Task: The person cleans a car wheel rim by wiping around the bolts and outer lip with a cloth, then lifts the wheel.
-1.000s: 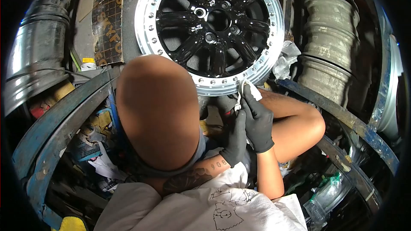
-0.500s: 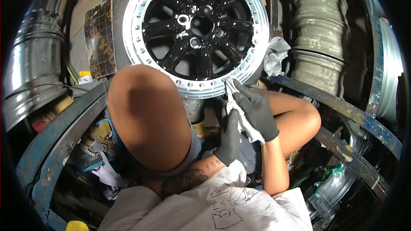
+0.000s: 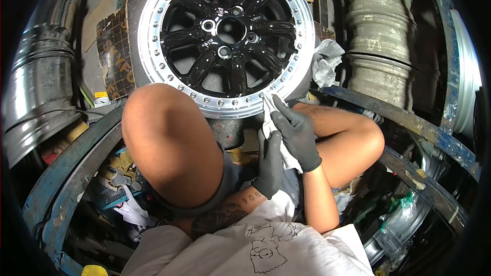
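A multi-spoke car wheel [image 3: 235, 81] with glossy black spokes lies face up in front of my knees. Its polished silver rim [image 3: 149, 46] is ringed with small bolts. My right hand [image 3: 296, 132], in a dark glove, pinches a white cloth [image 3: 268, 122] with its fingertips at the near right part of the rim. The cloth's tip touches the rim edge there. Just below, my left hand [image 3: 268, 161], also gloved, closes on the hanging part of the same cloth. Its fingers point up toward the wheel and are partly hidden.
A crumpled grey-white rag [image 3: 328, 61] lies right of the wheel. Stacked bare rims [image 3: 381, 33] stand at the right, shiny metal barrels [image 3: 43, 71] at the left. Blue metal frame bars [image 3: 399, 115] flank my legs. A blue basket [image 3: 115, 197] with scraps sits low left.
The view has shifted a little, so wheel and knees appear slightly further left. Both hands keep the cloth at about the same part of the rim.
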### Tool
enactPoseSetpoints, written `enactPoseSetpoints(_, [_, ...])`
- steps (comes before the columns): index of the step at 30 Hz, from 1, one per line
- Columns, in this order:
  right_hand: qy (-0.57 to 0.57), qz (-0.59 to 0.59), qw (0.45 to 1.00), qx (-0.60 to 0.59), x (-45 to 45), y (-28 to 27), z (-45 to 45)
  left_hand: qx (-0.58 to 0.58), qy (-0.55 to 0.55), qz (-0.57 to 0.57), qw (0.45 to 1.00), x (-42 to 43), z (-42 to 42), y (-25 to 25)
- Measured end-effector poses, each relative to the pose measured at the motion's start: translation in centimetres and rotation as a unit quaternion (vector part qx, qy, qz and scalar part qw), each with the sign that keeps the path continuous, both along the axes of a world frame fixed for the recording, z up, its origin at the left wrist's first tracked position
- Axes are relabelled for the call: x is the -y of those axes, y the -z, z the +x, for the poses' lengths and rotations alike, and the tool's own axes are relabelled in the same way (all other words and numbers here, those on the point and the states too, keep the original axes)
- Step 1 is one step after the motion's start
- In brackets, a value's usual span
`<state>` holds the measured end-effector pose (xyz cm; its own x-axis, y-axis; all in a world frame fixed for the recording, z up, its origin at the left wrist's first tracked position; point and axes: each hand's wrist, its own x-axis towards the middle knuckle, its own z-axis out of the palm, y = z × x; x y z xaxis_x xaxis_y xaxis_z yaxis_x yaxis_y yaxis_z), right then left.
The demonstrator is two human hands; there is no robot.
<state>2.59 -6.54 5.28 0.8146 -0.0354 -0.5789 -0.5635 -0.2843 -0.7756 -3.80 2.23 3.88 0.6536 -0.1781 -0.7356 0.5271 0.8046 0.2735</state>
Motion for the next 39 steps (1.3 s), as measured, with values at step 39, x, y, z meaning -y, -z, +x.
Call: enactPoseSetpoints(39, [0.001, 0.114, 0.991, -0.064, 3.1, -1.8, 3.5, -0.003, 0.013, -0.128, 0.992, 0.4, 0.6, 0.4])
